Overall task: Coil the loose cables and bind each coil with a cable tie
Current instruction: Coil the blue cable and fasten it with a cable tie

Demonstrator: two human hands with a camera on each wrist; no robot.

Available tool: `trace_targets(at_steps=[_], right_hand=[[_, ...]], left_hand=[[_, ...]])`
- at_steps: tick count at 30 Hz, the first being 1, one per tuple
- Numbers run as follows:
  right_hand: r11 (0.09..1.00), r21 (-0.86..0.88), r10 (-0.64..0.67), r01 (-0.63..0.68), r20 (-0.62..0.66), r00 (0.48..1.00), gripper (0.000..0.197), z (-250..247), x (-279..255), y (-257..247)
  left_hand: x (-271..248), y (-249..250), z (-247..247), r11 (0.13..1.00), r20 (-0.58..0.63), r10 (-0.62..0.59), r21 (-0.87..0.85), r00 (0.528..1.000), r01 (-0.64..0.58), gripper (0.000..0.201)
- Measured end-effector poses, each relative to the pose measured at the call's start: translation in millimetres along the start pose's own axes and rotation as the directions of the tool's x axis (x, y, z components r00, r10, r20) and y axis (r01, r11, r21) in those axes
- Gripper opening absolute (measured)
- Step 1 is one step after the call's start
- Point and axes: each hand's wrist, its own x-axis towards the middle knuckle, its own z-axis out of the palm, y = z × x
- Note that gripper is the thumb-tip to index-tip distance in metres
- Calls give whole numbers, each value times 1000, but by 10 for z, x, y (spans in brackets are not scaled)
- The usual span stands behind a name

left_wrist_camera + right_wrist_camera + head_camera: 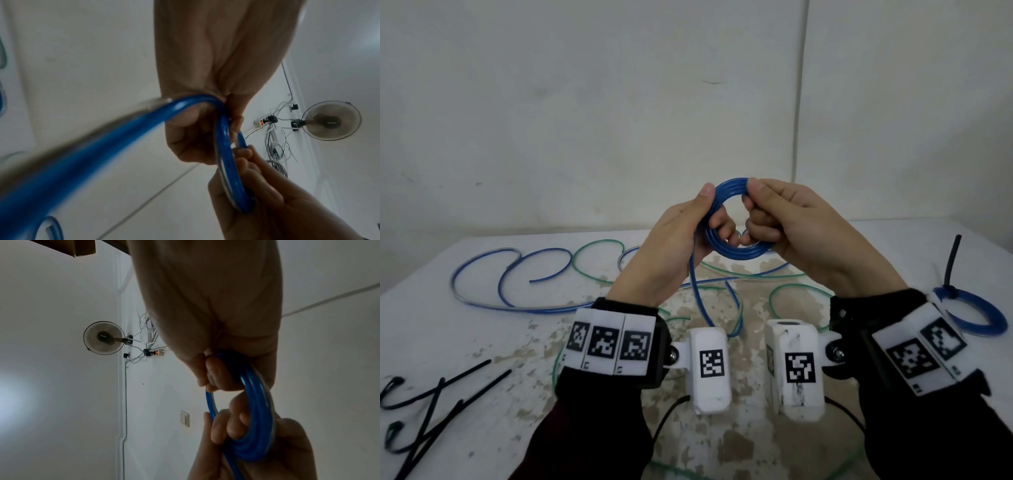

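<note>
Both hands hold a small blue cable coil upright above the table. My left hand grips its left side, thumb on the outer rim and fingers through the hole. My right hand pinches the right side the same way. A loose blue tail hangs from under the left hand down to the table. In the left wrist view the left hand clasps the coil. In the right wrist view the right hand clasps the coil.
More loose blue cable and a green cable curl over the stained white table. A finished blue coil bound with a black tie lies at the right. Several black cable ties lie at the front left.
</note>
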Motion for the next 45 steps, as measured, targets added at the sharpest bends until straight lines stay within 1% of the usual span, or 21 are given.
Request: trace_targets(at_steps=[2, 5, 7, 9, 11, 13, 15, 17, 19, 20, 21, 24, 27, 28, 29, 32, 34, 35, 37, 40, 45], right_hand=[[999, -27, 32, -31, 29, 999, 31, -36, -14, -20], [993, -71, 100, -93, 102, 990, 36, -72, -43, -33], [991, -74, 125, -115, 137, 983, 35, -61, -54, -28], [989, -116, 105, -90, 131, 986, 35, -47, -50, -23], [992, -123, 36, -26, 77, 996, 36, -31, -41, -27], [998, -59, -31, 31, -10, 999, 36, -11, -25, -36], [999, 6, -47, 47, -49, 998, 36, 17, -17, -53], [1000, 27, 1, -1, -22, 1000, 37, 22, -22, -67], [996, -1, 84, -84, 50, 995, 39, 9, -37, -71], [994, -22, 104, -103, 82, 991, 39, 3, -48, -66], [994, -39, 102, -99, 98, 990, 39, 1, -53, -59], [999, -44, 28, -26, 46, 999, 39, 33, -35, -38], [997, 67, -28, 30, -42, 999, 38, 80, 4, -18], [994, 99, -32, 37, -58, 998, 38, 92, 9, -18], [993, 110, -29, 36, -64, 998, 38, 102, 11, -19], [997, 75, 31, -31, -3, 1000, 39, 80, -11, -43], [997, 17, 77, -78, 57, 995, 41, 28, -36, -60], [997, -12, 80, -79, 71, 994, 40, 3, -44, -68], [998, -35, 55, -53, 54, 997, 40, -22, -54, -82], [1000, -11, 14, -15, -17, 1000, 40, -13, -50, -92], [1000, 30, 5, -2, -79, 997, 42, 34, -28, -69]], left_hand=[[-19, 22, -14, 998, 8, 7, 61, 1000, -8, 43], [-45, 49, -37, 966, 55, 15, 256, 998, -28, 41], [-49, 42, -28, 953, 83, 0, 301, 997, -25, 37], [-42, 28, 5, 962, 77, -2, 271, 997, -19, 37], [-30, 25, 41, 981, 44, 9, 193, 999, -17, 41], [-9, 32, 58, 998, 24, 4, 68, 1000, -6, 45], [-5, 44, 65, 1000, 31, 7, -14, 1000, -7, 45], [-20, 58, 45, 999, 37, 24, 23, 999, -24, 44], [-40, 61, 16, 986, 51, 36, 162, 998, -44, 42], [-44, 58, 10, 974, 65, 43, 218, 997, -57, 40], [-44, 54, 18, 969, 72, 51, 237, 996, -66, 38], [-26, 49, 71, 983, 17, 64, 171, 998, -66, 42], [4, 59, 98, 999, -33, 41, -4, 999, -42, 47], [9, 55, 92, 998, -35, 43, -39, 998, -44, 47], [15, 46, 83, 998, -39, 55, -37, 998, -56, 46], [3, 30, 24, 992, -31, 88, 98, 996, -85, 43], [-18, 33, 7, 978, 19, 78, 195, 997, -81, 41], [-26, 38, 20, 970, 36, 77, 226, 996, -83, 41], [-25, 31, 63, 958, 21, 102, 268, 995, -104, 42], [6, 3, 104, 945, -8, 159, 290, 987, -150, 45], [-16, 16, 82, 930, -11, 139, 344, 990, -126, 49]])
